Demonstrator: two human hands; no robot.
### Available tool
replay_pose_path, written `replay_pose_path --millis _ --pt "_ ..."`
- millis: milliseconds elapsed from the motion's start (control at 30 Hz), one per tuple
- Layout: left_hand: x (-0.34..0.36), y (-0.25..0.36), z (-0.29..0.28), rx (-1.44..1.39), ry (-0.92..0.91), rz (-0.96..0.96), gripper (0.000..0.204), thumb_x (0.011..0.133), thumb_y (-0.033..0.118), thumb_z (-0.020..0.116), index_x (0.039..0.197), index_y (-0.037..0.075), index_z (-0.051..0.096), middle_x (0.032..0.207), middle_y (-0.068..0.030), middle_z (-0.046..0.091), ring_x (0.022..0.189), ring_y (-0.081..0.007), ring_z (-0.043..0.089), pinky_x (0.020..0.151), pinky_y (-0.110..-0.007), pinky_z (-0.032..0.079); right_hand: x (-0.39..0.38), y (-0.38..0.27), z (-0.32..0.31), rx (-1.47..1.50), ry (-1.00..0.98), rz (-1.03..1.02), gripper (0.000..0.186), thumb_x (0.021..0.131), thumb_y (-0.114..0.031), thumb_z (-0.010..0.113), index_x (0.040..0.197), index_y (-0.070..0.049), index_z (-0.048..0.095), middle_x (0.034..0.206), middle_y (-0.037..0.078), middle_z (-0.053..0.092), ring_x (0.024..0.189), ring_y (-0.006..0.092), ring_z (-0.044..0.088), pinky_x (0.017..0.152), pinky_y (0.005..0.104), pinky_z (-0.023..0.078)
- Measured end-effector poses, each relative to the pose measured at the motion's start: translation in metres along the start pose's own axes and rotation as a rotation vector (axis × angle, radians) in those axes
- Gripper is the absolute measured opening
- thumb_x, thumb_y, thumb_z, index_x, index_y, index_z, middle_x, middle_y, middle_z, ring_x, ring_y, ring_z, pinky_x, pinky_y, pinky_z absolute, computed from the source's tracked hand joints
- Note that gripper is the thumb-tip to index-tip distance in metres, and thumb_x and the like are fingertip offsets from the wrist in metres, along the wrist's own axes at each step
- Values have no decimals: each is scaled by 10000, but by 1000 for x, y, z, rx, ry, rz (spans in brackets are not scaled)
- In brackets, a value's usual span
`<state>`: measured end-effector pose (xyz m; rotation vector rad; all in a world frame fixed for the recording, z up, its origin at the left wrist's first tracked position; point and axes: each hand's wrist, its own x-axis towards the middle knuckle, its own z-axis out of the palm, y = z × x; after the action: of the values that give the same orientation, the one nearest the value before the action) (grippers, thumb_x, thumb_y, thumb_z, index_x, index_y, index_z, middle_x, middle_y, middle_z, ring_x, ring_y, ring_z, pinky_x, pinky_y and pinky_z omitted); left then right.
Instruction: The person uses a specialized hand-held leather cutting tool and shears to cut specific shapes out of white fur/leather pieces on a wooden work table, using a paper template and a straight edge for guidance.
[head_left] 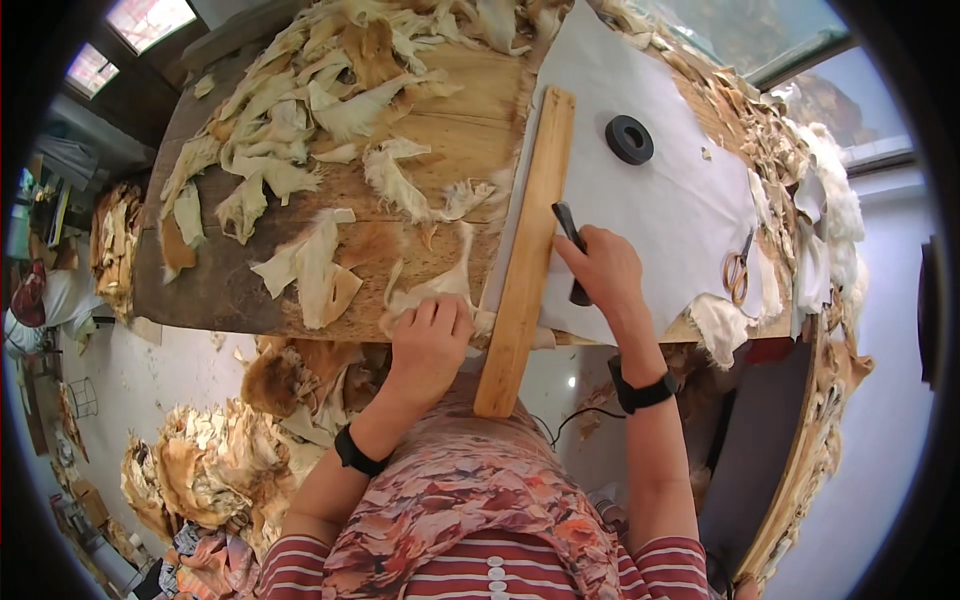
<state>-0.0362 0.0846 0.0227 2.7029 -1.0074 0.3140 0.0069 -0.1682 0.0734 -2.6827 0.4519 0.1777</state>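
Note:
My left hand (428, 355) has its fingers curled on a pale hide piece (448, 280) at the table's front edge. My right hand (610, 268) grips a slim black tool (563, 220) just right of a long wooden slat (523, 310). The slat lies along the left side of a large white sheet (660, 200) and overhangs the front edge. A black ring-shaped object (629, 140) and scissors with tan handles (738, 278) rest on the sheet.
Hide scraps (300, 100) cover much of the wooden table (460, 100). Below at the left are heaped hides (200, 465). More offcuts (770, 150) line the right edge beside a window. A dark cable (590, 412) runs under the front edge.

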Motion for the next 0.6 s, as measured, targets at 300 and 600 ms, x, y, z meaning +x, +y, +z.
replay_pose_path --millis 300,600 --pt "-2 9 -4 -153 91 -64 238 733 205 739 832 49 589 801 -75 515 766 -250 560 637 -374 453 24 -40 28 -245 166 -11 641 728 -621 678 742 20 679 698 195 669 684 348 676 589 431 513" --pt "-7 20 -8 -191 90 -233 229 758 192 728 888 36 622 862 -87 548 824 -268 563 694 -388 452 19 1 -66 -332 -127 -52 594 633 -532 697 777 44 675 748 230 675 758 373 679 706 436 534"
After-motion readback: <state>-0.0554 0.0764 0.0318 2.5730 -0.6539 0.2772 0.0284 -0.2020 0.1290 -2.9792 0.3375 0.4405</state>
